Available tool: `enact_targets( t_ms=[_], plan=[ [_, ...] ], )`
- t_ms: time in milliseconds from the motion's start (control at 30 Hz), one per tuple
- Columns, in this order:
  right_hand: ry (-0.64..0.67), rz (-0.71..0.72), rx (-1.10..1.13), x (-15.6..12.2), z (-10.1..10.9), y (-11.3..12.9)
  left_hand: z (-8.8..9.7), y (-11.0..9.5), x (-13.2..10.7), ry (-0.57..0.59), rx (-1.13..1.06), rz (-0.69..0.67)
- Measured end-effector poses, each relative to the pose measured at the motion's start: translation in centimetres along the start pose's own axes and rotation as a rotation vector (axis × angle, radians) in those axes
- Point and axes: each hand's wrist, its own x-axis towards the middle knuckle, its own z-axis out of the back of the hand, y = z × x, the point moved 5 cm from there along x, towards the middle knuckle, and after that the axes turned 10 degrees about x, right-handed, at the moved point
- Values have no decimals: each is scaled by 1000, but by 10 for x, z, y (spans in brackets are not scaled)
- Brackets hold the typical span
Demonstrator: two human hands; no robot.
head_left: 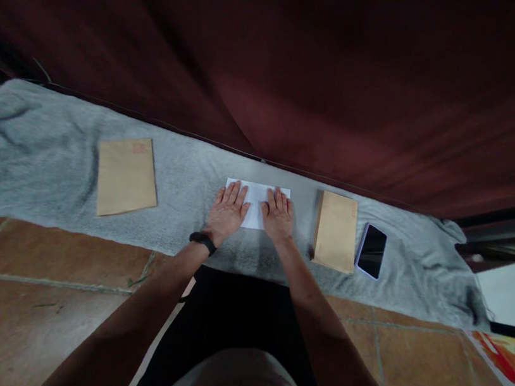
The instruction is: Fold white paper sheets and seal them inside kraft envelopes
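A white sheet of paper [256, 200] lies flat on the grey cloth in front of me; it looks folded, though the layers are hard to make out. My left hand [228, 208] rests palm down over its left end, fingers stretched out and pointing away from me. On the right end my right hand [277, 214] lies flat the same way. Both hands touch the paper, and bare paper shows between the thumbs. To the right sits a stack of brown envelopes [336, 232]. Further off to the left, one or more brown envelopes [126, 177] lie slightly turned.
Grey cloth [179, 201] covers the long narrow surface. A phone [371, 250] with a light purple edge lies right of the envelope stack. A dark red curtain [288, 108] hangs along the far edge. Tiled floor [60, 261] shows along the near side.
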Motion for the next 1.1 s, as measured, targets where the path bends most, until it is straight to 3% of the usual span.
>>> enact_targets(
  t_ms=[233,333,467,533,633,867,1100],
  plan=[
    [-66,-3,-56,-11,9,-21,3,-1,-1,-3,6,17],
    [-72,-4,-69,-13,9,-23,7,-19,-5,-33,-5,-35],
    [-48,-7,-62,-13,9,-22,7,-57,-14,-23,-57,-211],
    [-26,-2,-51,-13,9,-22,5,-64,-17,-2,-73,-231],
    [-22,-2,-30,-12,11,-21,4,-56,-20,14,-74,-208],
    [-102,-60,30,-17,22,-21,11,-16,-30,24,-12,-132],
    [-80,-240,64,-35,41,-27,11,-11,-34,18,-3,-99]
  ],
)
